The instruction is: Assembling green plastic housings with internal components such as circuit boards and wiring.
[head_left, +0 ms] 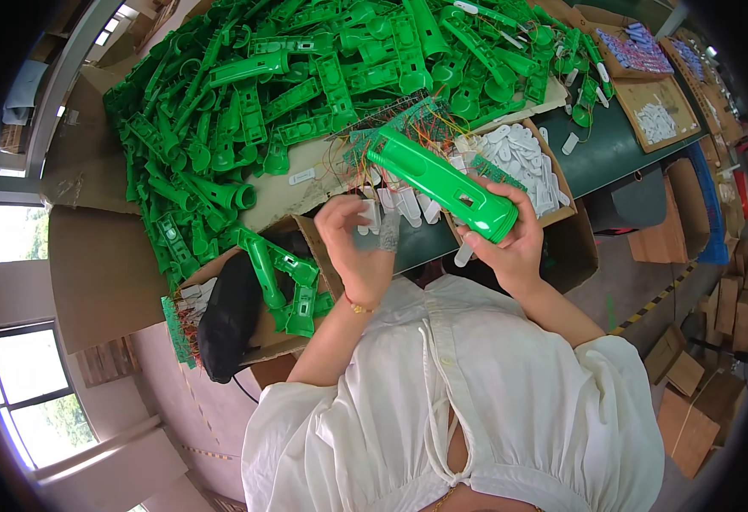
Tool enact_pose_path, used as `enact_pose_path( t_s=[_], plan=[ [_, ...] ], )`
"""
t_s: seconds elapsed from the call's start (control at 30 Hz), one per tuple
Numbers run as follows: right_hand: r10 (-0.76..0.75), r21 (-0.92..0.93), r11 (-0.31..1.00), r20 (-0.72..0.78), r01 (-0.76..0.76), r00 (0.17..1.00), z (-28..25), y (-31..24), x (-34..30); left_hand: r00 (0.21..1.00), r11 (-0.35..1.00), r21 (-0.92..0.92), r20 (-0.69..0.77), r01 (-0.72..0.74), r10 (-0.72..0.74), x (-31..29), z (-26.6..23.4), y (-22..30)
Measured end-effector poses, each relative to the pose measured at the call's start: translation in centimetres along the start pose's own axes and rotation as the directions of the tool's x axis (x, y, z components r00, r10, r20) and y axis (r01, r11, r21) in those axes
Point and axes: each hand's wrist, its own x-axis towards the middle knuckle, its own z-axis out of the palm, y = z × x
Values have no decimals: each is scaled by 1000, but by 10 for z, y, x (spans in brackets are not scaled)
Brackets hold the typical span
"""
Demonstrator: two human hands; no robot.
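Observation:
My right hand (517, 243) is closed round the wide lower end of a bright green plastic flashlight housing (442, 181). The housing slants up to the left, its small rectangular slot facing up and its ribbed narrow end away from me. Left of it, my left hand (357, 247) is raised with bent, slightly blurred fingers and a grey, translucent wrap on one digit. A small pale piece (372, 217) shows at its fingertips, too blurred to name. Behind the housing lie green circuit boards (432, 115) with red and yellow wires, and several white plastic strips (405, 205).
A large heap of green housings (306, 77) covers the back and left. White parts fill a carton (567, 207) on the right; a wooden tray (677, 112) stands beyond. Near left, an open carton (306, 348) holds green shells beside a black bag (227, 320).

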Motion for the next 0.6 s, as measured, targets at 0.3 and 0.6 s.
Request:
enact_pose_path(
  t_s=[0.3,0.6],
  plan=[
    [96,85,992,-85,-89,992,-3,2,0,701,571,-423,542,704,-463,-16,14,16],
    [-323,-696,576,289,429,901,-9,5,-2,665,510,-486,700,710,-259,-16,30,22]
  ],
)
